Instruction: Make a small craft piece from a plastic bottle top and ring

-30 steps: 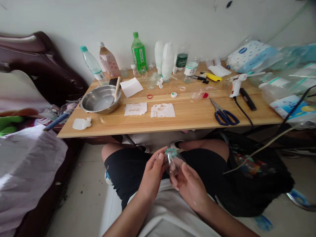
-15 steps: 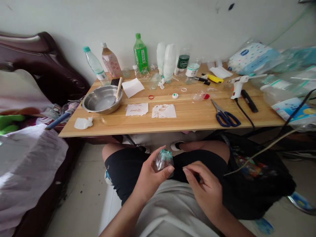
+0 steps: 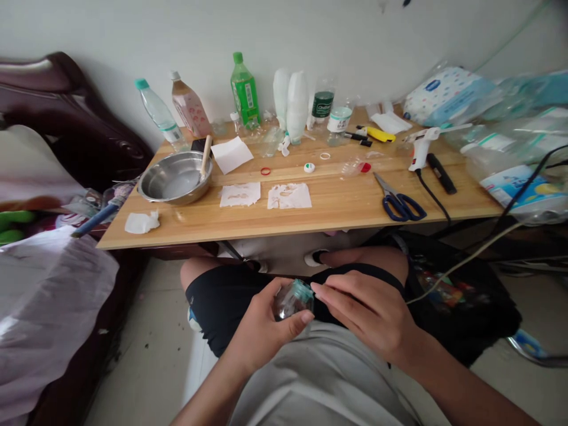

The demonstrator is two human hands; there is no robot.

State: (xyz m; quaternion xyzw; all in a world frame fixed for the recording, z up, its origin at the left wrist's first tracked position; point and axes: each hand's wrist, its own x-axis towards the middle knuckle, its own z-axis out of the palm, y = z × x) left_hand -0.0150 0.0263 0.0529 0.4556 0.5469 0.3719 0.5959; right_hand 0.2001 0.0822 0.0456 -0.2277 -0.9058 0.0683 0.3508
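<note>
Over my lap, my left hand (image 3: pixel 266 322) is wrapped round a small clear plastic bottle piece (image 3: pixel 290 305). A teal ring or thread (image 3: pixel 303 290) circles its neck, which tilts up and to the right. My right hand (image 3: pixel 373 307) is beside the neck, its fingers pressed together and the tips at or very near the teal rim. The thumb is mostly hidden under the fingers, and I cannot make out whether anything small is pinched there.
On the wooden table (image 3: pixel 346 204) are a steel bowl (image 3: pixel 177 195) with a brush, torn paper pieces (image 3: pixel 289 196), scissors (image 3: pixel 399 201), a glue gun (image 3: pixel 423 148) and a yellow cutter (image 3: pixel 377 134). Bottles, including a green one (image 3: pixel 245 92), line the wall. A cable (image 3: pixel 479 251) hangs at right.
My right hand has moved left and up to the bottle neck and turned its back upward. My left hand keeps its hold, with the bottle piece tilted more to the right.
</note>
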